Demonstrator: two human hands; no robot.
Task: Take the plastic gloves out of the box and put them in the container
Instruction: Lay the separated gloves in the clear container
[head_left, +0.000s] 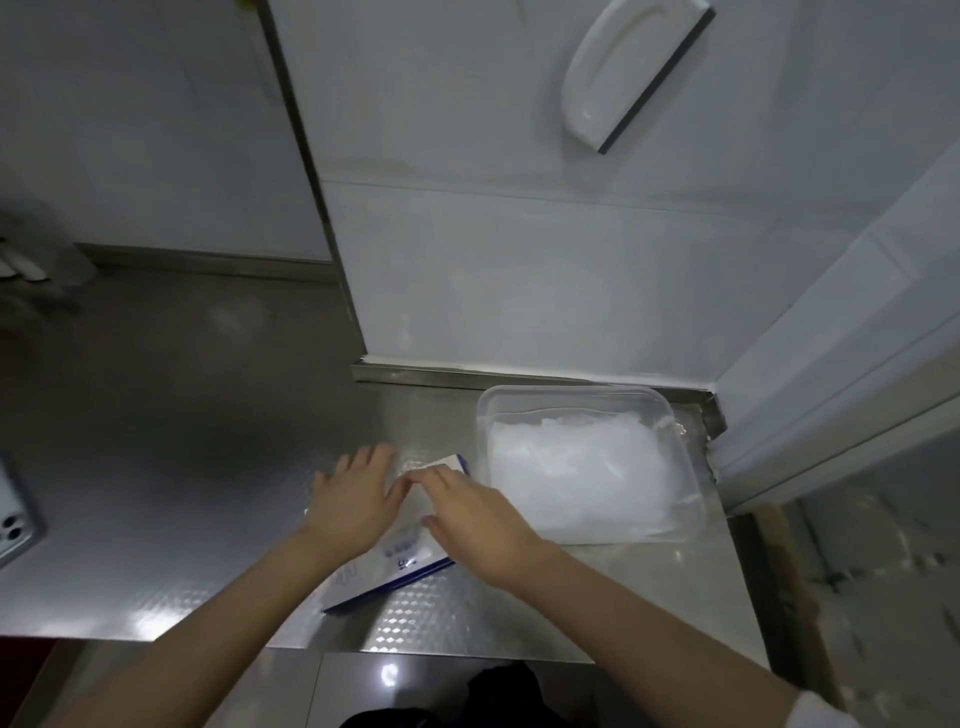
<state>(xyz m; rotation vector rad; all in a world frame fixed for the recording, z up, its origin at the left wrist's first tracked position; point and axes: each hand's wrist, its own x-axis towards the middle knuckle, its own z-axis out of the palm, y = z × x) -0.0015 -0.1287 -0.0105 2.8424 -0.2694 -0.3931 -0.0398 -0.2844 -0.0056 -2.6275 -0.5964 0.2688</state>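
A flat white box with blue edges (400, 558) lies on the steel counter (182, 467) in front of me. My left hand (353, 501) rests flat on the box's left part, fingers straight and spread. My right hand (470, 519) lies over the box's right part, fingers stretched toward its far corner. Most of the box top is hidden under both hands. To the right stands a clear plastic container (485, 415) holding a heap of crumpled translucent plastic gloves (576, 467).
A white tiled wall (519, 260) rises behind the container, with a white squeegee (628, 73) hanging on it. A phone (13, 514) lies at the counter's left edge. The counter's front edge (415, 647) runs close to my body.
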